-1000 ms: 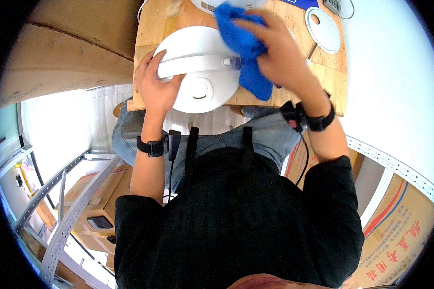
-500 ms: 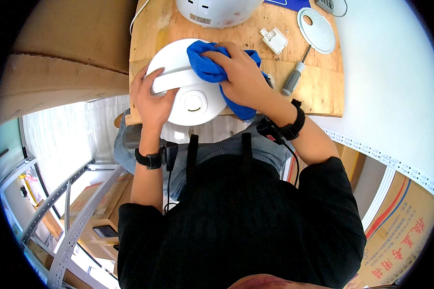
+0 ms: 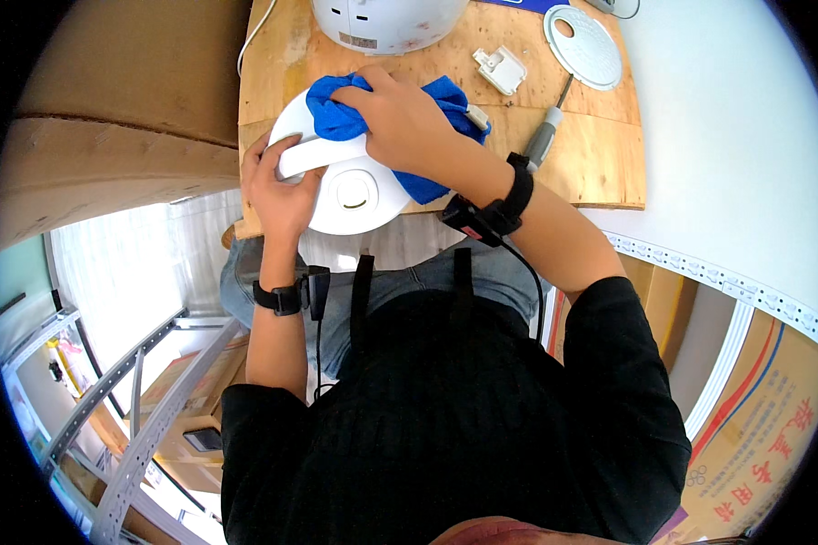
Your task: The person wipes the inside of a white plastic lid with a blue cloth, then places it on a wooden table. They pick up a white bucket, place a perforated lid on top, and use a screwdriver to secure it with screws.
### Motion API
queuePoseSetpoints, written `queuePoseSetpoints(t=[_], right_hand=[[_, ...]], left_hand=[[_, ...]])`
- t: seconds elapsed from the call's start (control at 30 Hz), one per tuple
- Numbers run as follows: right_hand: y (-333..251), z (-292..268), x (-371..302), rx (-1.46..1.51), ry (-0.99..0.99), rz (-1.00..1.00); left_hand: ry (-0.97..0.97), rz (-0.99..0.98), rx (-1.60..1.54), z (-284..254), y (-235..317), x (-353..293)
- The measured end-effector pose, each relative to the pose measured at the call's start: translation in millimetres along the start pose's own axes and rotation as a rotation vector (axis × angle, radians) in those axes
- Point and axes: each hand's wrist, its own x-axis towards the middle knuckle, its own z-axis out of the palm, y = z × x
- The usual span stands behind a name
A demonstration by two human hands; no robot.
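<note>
A round white lid [image 3: 362,216] with a raised bar handle [image 3: 323,156] lies at the near left edge of the wooden table, partly overhanging it. My left hand [image 3: 282,191] grips the left end of that handle, thumb on the near side and fingers on the far side. Bunched under the fingers of my right hand [image 3: 400,118] is a blue cloth [image 3: 336,116], pressed on the lid's far part beyond the handle. The rest of the cloth trails out to the right beneath my wrist and over the lid's right edge.
Beyond the lid stands a white appliance body [image 3: 386,23] with stained spots. To the right on the wooden table [image 3: 600,154] lie a small white plastic part [image 3: 502,71], a perforated white disc [image 3: 591,54] and a grey-handled screwdriver [image 3: 545,136]. A large cardboard box [image 3: 127,173] borders the left side.
My right hand has slid left across the lid with the blue cloth. My left hand keeps its hold on the handle. The whole table view has shifted slightly left.
</note>
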Motion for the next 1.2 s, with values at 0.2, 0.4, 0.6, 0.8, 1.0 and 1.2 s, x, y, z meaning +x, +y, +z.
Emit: queuePoseSetpoints(t=[0.2,0.4,0.6,0.8,1.0,1.2], right_hand=[[-19,-33,-19,0.193,0.111,-0.131],[-8,-88,-34,0.468,0.435,-0.095],[23,-94,-66,0.916,0.709,0.366],[17,-84,-78,0.961,0.65,0.395],[-32,-74,-87,0.973,0.374,0.047],[-18,-76,-86,0.997,0.434,0.099]], left_hand=[[0.025,-0.01,-0.047,6,-8,-1],[0.004,0.01,0.071,1,2,2],[-0.071,0.045,0.245,-7,15,5],[-0.259,0.12,-0.129,-39,78,10],[-0.565,0.08,-0.779,2,147,-7],[-0.452,-0.151,-0.919,2,151,-15]])
